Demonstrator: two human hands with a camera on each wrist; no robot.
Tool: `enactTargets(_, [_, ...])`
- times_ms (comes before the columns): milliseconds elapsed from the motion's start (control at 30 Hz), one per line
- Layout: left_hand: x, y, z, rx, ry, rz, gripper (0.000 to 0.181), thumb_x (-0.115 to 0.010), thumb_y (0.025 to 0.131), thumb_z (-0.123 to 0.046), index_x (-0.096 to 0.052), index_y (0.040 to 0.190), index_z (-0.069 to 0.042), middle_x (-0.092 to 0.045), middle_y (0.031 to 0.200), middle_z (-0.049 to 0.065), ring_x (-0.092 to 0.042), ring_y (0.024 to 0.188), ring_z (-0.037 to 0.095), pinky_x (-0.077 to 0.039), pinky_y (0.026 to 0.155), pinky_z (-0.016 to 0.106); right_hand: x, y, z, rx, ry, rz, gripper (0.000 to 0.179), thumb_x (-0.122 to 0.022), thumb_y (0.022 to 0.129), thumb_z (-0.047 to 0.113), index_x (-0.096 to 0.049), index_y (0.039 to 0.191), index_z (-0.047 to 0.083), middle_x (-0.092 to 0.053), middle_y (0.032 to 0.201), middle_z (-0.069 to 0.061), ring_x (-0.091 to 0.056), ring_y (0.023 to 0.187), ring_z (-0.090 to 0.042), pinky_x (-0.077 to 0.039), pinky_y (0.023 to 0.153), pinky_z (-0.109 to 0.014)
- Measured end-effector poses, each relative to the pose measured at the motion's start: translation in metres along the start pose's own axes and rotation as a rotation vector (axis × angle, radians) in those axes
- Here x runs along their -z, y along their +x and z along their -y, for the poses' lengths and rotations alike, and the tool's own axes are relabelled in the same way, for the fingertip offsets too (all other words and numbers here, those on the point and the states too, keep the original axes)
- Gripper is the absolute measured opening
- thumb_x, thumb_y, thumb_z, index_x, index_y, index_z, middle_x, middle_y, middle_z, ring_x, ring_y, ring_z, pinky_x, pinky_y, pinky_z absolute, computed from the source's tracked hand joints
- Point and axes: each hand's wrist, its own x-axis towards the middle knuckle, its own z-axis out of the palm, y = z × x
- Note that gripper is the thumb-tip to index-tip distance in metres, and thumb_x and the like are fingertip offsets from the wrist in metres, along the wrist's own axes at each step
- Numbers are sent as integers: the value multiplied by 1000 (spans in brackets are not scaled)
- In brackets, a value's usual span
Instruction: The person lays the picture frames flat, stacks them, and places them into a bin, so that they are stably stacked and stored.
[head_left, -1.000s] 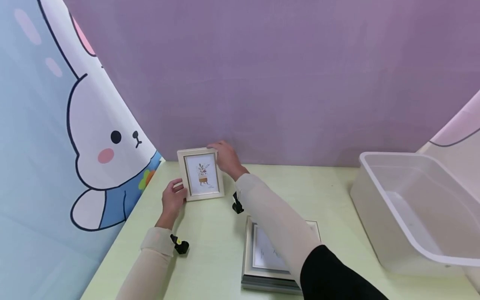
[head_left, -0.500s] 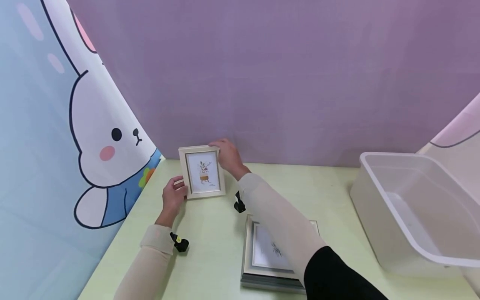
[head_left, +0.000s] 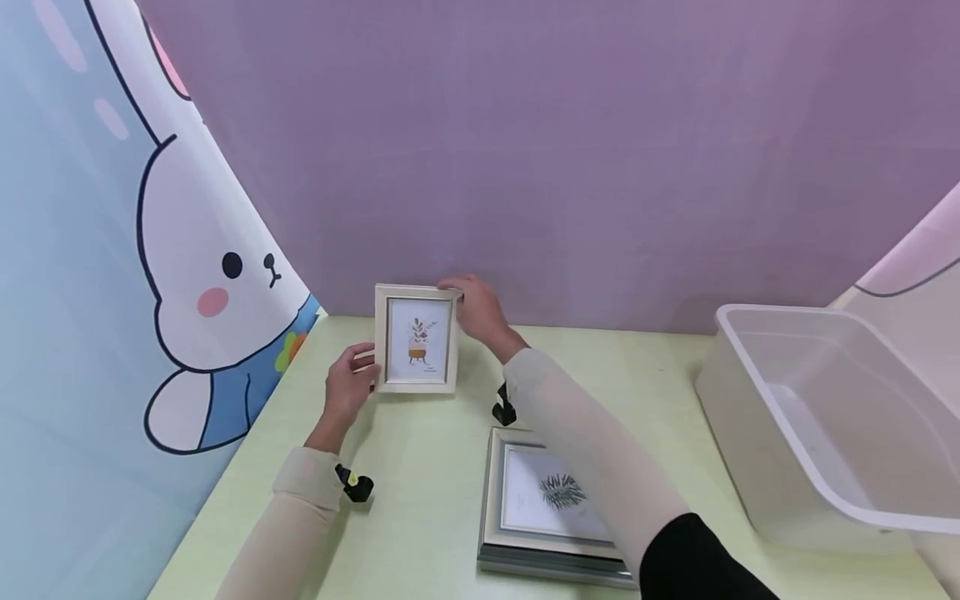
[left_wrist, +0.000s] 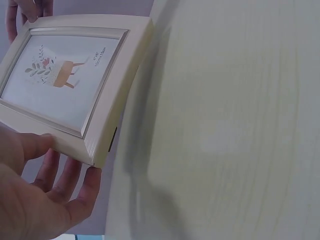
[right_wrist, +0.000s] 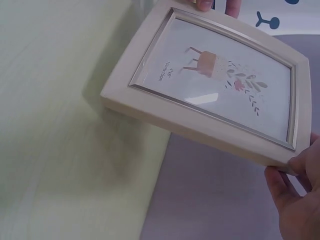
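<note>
Head view, widest of the three: from above and behind both forearms, facing forward and down across the pale tabletop to the purple backdrop; left wrist view: close range, from beside the left hand, facing the small picture frame, its print turned sideways; right wrist view: likewise close, from beside the right hand, the print turned the opposite way; the wrist views share the frame's printed face, each catching the other hand's fingers at its upper edge; tabletop, backdrop and frame recur in all three views
</note>
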Motion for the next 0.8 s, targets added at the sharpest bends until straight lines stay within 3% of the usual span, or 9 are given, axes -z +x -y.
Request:
enactTargets(300, [-7,-12,-18,-139,101,5,39,-64,99,-7,-60,136,-15,-68,131,16,-68,113,32,-60,79,32,39,-14,-5,17,22,28,41,-48,98,-7,-69,127,12,-67,133,-8,-59,127,-28,-52,104,-42])
enactTargets(600, [-9,-24,-37,-326,281,34,37,-64,100,-9,-59,137,-14,-70,127,18,-69,111,36,-59,93,49,69,-33,-20,23,64,44,36,-52,97,-4,-68,127,10,-68,125,-12,-65,116,-31,-58,94,-41])
enactTargets(800, [-11,-33,-54,-420,333,58,36,-62,100,-9,-60,136,-12,-71,125,17,-70,109,36,-60,89,50,86,-49,-27,22,100,49,34,-54,97,-1,-67,128,8,-67,123,-15,-66,113,-32,-59,89,-41])
